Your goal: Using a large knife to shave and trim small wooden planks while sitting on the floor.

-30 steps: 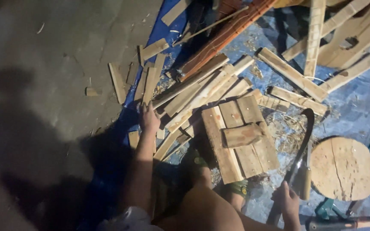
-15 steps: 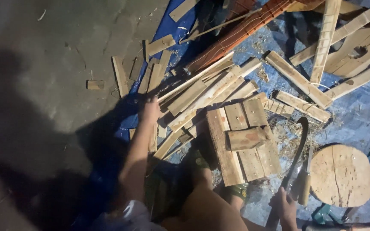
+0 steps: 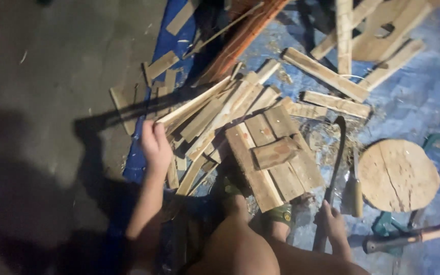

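My left hand (image 3: pixel 156 146) grips the near end of a long thin wooden strip (image 3: pixel 195 103) and holds it slightly raised above a heap of split wood pieces (image 3: pixel 230 109). Lower right, my right hand (image 3: pixel 332 224) is closed around the dark handle of a long curved blade (image 3: pixel 337 153), which rests on the blue tarp (image 3: pixel 423 102). Between the hands, a stack of flat planks (image 3: pixel 273 155) lies in front of my knee and sandalled foot (image 3: pixel 280 215).
A round wooden block (image 3: pixel 399 175) sits at the right, with a wooden-handled tool (image 3: pixel 354 192) beside it and a hammer (image 3: pixel 416 237) below. Longer boards (image 3: pixel 327 76) and a reddish bundle of sticks (image 3: pixel 240 38) lie at the back. Grey concrete floor (image 3: pixel 52 102) spreads to the left.
My left hand has closed on the thin strip and lifted its end off the heap. The right hand stays on the blade's handle.
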